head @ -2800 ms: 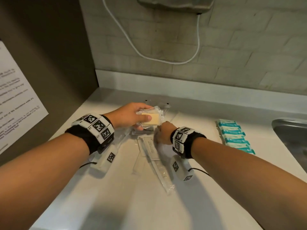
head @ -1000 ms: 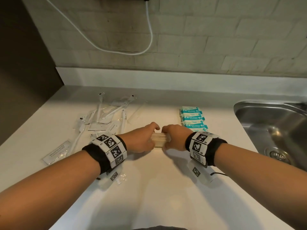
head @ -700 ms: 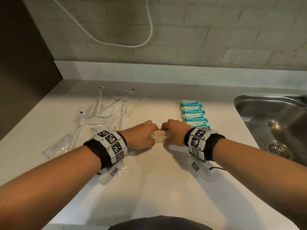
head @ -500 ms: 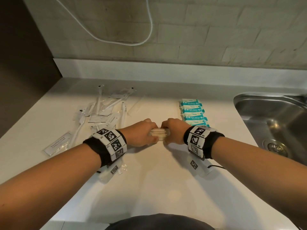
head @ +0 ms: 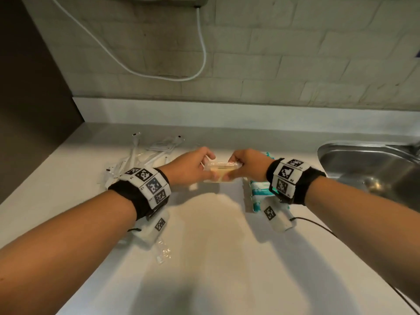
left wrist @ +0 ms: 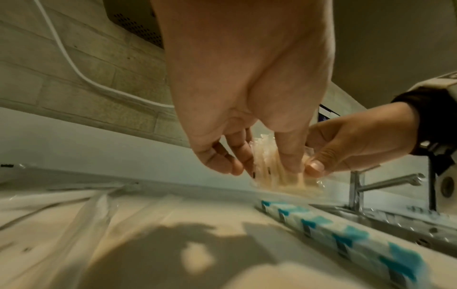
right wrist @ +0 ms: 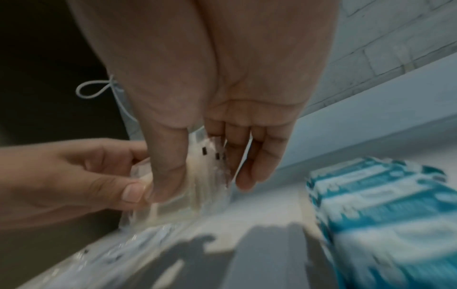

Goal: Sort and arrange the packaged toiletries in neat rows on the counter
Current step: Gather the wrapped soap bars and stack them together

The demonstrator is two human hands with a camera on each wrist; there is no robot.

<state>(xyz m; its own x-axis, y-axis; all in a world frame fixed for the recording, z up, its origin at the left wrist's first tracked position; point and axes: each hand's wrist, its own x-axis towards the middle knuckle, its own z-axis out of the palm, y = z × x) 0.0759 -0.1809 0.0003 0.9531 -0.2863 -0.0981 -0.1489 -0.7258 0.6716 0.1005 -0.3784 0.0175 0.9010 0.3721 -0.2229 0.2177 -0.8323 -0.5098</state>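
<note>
**Stack of cream packets held at both ends, above the counter**

Lowest in the head view lies bare counter [head: 211, 258], crossed by the arms' shadows. Above it, at mid-frame, the left hand [head: 191, 170] and right hand [head: 246, 167] each pinch one end of a small stack of cream packets in clear wrap [head: 223, 170], thumbs below and fingers on top. Holding both ends probably keeps the slippery packets squared together while they are carried. The stack's long axis runs left to right across the frame, flat faces up, lifted just clear of the surface. A row of teal-and-white packets [head: 259, 192] lies under the right wrist; the loose white sachets [head: 145, 155] sit farther back, at left of centre.
</note>
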